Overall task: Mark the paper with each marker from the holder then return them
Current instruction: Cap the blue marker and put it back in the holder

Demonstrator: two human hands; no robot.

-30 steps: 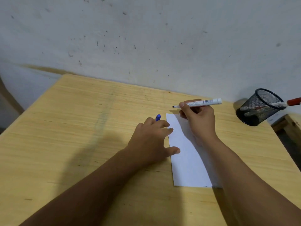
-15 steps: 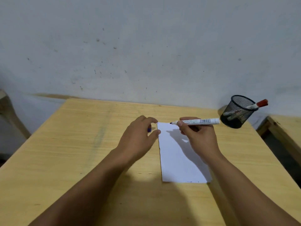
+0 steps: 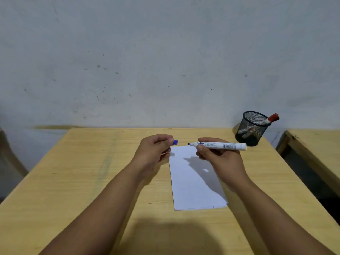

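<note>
- The white marker (image 3: 219, 145) is a smooth plastic cylinder with printed text and a barcode; it lies level in the air over the far end of the paper, dark nib bared and pointing left.
- The right hand (image 3: 220, 159) has its fingers wrapped tight round the marker's barrel.
- The left hand (image 3: 153, 151) pinches a small blue cap (image 3: 175, 142) between fingertips, its end facing the nib, a small gap between.
- The paper (image 3: 193, 186) is a flat white rectangle on the table, with faint blue marks along its near edge.
- The holder (image 3: 251, 128) is a round black wire-mesh cup, well right of the hands, with a red-capped marker (image 3: 270, 119) leaning out.
- The table (image 3: 82, 172) is pale grained wood; the wall (image 3: 165, 61) behind is grey, speckled and scuffed.
</note>
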